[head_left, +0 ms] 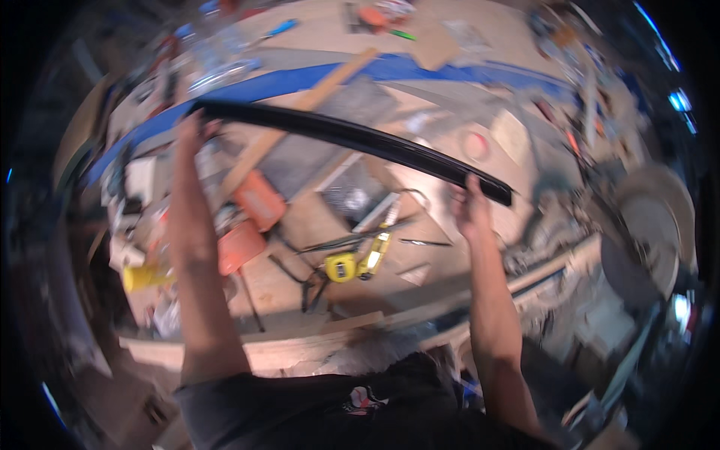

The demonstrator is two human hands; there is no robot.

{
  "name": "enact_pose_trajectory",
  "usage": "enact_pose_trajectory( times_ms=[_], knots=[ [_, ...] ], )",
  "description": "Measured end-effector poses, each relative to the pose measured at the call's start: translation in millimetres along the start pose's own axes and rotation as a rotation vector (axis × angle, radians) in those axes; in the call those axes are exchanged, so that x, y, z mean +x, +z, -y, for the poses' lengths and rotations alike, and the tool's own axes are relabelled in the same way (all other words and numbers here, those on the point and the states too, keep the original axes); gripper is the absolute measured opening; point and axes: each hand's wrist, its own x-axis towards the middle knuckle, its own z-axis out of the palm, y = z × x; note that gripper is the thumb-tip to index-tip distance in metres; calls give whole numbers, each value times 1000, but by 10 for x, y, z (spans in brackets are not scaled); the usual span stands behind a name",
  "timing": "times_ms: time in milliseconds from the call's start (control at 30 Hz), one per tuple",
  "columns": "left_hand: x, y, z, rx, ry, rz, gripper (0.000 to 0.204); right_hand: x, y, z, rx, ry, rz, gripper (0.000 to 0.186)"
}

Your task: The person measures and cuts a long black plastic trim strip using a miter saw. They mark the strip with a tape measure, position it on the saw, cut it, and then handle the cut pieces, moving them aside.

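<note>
A long, glossy black strip (337,135), perhaps a trim piece or rail, is held up over a cluttered workbench (315,210). It slants from the far left down to the nearer right. My left hand (196,129) is closed round its left end, and my right hand (472,204) grips it close to the right end. Motion smears the fingers of both hands. Beneath the strip lie a yellow tape measure (341,267), a yellow utility knife or similar tool (375,253) and a dark framed panel (349,193).
Orange tool bodies (259,201) lie beside my left forearm, near a yellow cylinder (146,277). A wooden batten (300,112) and a blue strip (420,69) cross the bench's far part. Plastic bottles (206,52) are at the far left. A round disc (656,217) stands at the right.
</note>
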Motion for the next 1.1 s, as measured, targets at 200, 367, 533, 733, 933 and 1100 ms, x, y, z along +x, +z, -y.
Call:
enact_pose_trajectory(
  times_ms=[200, 367, 533, 733, 933, 1100],
  knots=[
    [310, 674, 795, -1312, -890, 149, 35, -28, 63, 74, -135, 81, -61, 51],
    [342, 773, 938, -1451, -973, 25, 31, -178, 25, 150, -389, 117, -73, 64],
    [266, 622, 710, -1333, -965, -133, 33, -286, -438, 119, -471, -117, -425, 67],
    [387, 503, 562, -1180, -1026, -156, 31, -47, -728, 104, -560, -563, -615, 54],
    [353, 424, 640, -1035, -953, -105, 34, -97, -676, 152, -444, -496, -468, 50],
    [344, 508, 698, -1110, -981, -145, 29, -98, -589, 139, -448, -498, -479, 51]
  ],
)
